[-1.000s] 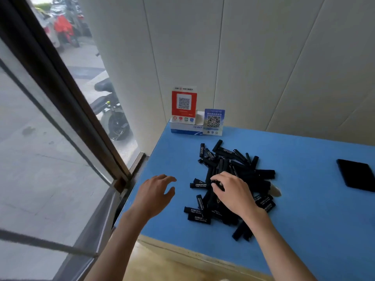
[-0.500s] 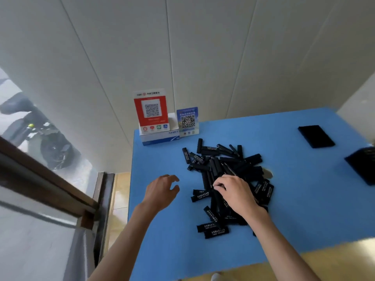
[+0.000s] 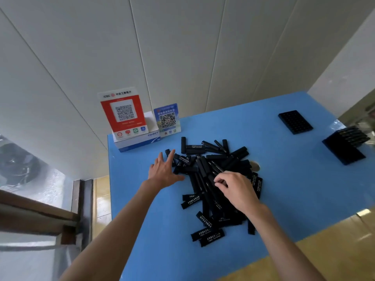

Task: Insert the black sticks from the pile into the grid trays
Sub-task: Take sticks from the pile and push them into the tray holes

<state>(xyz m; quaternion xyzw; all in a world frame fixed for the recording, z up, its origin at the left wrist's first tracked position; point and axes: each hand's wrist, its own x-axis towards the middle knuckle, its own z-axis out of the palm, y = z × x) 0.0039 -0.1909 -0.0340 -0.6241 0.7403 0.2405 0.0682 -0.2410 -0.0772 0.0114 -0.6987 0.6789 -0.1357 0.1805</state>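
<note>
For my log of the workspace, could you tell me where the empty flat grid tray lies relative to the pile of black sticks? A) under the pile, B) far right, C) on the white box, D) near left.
B: the flat grid tray lies on the blue table, beyond and right of the pile of black sticks.

Left hand [image 3: 163, 172] flat beside black sticks [image 3: 213, 179], right hand [image 3: 236, 190] pinching one

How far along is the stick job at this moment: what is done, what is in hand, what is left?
Done: the tray at the far right edge already holds upright sticks. In hand: the right hand pinches sticks in the pile; the left hand lies spread at its left edge. Left: most of the pile, and the flat tray looks empty.
</note>
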